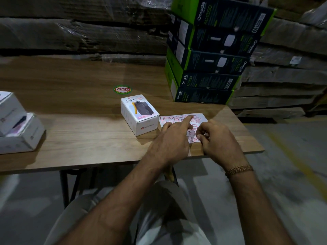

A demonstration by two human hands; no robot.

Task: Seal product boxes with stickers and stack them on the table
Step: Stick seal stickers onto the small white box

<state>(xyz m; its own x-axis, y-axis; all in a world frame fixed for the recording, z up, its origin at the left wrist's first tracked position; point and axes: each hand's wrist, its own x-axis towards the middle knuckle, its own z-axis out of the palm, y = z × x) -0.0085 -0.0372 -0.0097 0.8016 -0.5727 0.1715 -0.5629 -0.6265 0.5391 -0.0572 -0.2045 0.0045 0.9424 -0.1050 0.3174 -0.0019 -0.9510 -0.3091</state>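
Left hand (pixel 169 138) points its forefinger forward — right hand (pixel 218 138) curls its fingers.

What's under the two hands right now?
A sticker sheet lies flat on the table. The left hand points a finger onto it; the right hand curls over its near edge. The part beneath them is covered.

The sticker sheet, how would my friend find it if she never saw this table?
Start at the tall stack of dark green-edged boxes on the wooden table. In front lies a white box; right beside it is the sticker sheet, under both hands. It alone is flat white paper dotted with small red rectangles.
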